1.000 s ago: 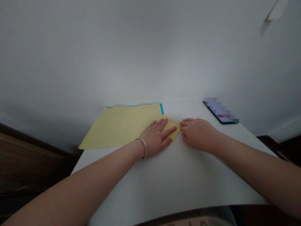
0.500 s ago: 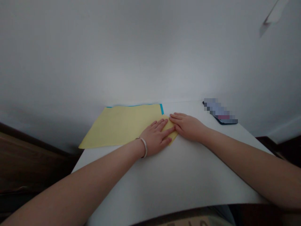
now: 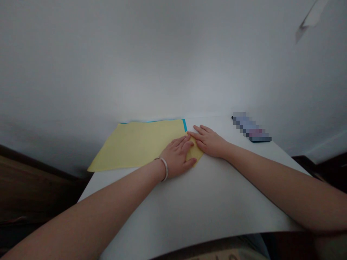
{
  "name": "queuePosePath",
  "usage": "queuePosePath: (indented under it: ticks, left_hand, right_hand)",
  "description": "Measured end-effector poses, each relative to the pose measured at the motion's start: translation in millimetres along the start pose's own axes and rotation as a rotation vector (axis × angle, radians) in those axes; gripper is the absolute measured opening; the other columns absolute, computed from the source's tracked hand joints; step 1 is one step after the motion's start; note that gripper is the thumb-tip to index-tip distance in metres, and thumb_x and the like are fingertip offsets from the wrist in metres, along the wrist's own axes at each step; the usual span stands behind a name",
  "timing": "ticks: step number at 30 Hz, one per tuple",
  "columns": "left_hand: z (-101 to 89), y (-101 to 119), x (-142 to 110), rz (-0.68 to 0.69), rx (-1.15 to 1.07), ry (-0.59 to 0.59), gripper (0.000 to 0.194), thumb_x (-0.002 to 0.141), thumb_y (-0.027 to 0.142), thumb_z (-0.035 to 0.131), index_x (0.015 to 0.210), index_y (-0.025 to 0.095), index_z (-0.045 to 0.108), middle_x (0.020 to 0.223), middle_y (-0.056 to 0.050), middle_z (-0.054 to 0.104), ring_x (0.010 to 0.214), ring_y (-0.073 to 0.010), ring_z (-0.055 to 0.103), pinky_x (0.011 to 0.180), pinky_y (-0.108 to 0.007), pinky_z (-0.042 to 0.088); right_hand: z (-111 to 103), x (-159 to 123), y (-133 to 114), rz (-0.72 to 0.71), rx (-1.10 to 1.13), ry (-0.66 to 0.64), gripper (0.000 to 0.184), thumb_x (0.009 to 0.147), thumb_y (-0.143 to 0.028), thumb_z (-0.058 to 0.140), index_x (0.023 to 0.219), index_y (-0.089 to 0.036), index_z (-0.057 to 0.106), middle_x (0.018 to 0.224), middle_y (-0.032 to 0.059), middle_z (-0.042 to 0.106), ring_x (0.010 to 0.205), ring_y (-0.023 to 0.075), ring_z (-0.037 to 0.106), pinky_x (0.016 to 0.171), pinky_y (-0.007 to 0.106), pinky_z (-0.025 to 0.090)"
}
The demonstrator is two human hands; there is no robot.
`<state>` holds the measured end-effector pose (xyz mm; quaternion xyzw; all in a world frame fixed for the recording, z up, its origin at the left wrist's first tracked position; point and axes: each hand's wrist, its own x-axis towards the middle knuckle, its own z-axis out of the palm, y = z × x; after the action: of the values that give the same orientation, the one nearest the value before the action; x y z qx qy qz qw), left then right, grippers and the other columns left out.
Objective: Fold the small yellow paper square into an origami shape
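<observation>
A small folded piece of yellow paper (image 3: 197,155) lies on the white table under my hands. My left hand (image 3: 177,153), with a pale bracelet at the wrist, rests over its left part, palm down and fingers stretched out. From the right, my right hand (image 3: 210,141) lies flat with its fingers spread, touching the paper's upper right side. To the left, a large yellow sheet (image 3: 138,144) lies on top of a blue sheet (image 3: 185,125), of which only a thin strip shows along the back and right edges. My left hand hides where the small piece meets the large sheet.
A phone (image 3: 251,128), its screen pixelated, lies at the back right of the white table (image 3: 211,202). A pale wall (image 3: 173,65) rises directly behind the table. Brown wooden furniture (image 3: 32,187) stands at the left.
My right hand has spread its fingers and shifted a little left along the paper's upper edge. My left index finger has drawn back from the right hand.
</observation>
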<state>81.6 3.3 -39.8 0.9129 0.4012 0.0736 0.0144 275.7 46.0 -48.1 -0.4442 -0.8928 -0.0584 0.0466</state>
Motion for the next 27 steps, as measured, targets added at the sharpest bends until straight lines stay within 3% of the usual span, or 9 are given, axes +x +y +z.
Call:
queuePosePath:
  ticks: [4,10,22,27]
  left_hand:
    - [0.7,-4.8,3.1,-0.018,0.025,0.008,0.058,0.086,0.052,0.038,0.129,0.014,0.042,0.147,-0.014,0.028,0.135,-0.0254,0.025,0.111,-0.038,0.018]
    - [0.9,-13.5,5.9,-0.059,0.086,-0.106,0.072,0.089,0.055,0.023,0.143,0.007,0.021,0.15,-0.014,0.02,0.139,-0.0247,0.015,0.112,-0.041,0.012]
    - [-15.1,-9.2,-20.9,-0.163,0.145,-0.3,0.078,0.088,0.059,0.022,0.143,0.003,0.019,0.15,-0.017,0.015,0.139,-0.0273,0.012,0.111,-0.045,0.017]
    - [-17.5,-2.6,-30.8,-0.217,0.171,-0.281,0.082,0.086,0.062,0.023,0.142,0.003,0.023,0.149,-0.02,0.016,0.139,-0.0305,0.012,0.109,-0.05,0.017]
  right_hand:
    - [0.0,0.2,-1.9,0.037,0.008,-0.008,0.05,0.093,-0.029,0.026,0.143,-0.024,0.029,0.148,0.0121,0.029,0.135,0.0272,0.024,0.106,0.048,0.024]
    - [-1.9,-0.1,-3.5,0.061,0.007,-0.022,0.051,0.092,-0.029,0.028,0.143,-0.025,0.027,0.148,0.013,0.028,0.135,0.0287,0.024,0.106,0.048,0.024]
    - [-2.2,-2.7,-3.5,0.057,0.005,-0.037,0.051,0.093,-0.03,0.026,0.144,-0.023,0.027,0.149,0.0147,0.026,0.135,0.03,0.022,0.106,0.048,0.024]
    - [-2.1,-0.6,-4.2,0.054,0.03,-0.047,0.052,0.093,-0.029,0.022,0.144,-0.019,0.027,0.149,0.0154,0.024,0.136,0.0295,0.019,0.107,0.049,0.023]
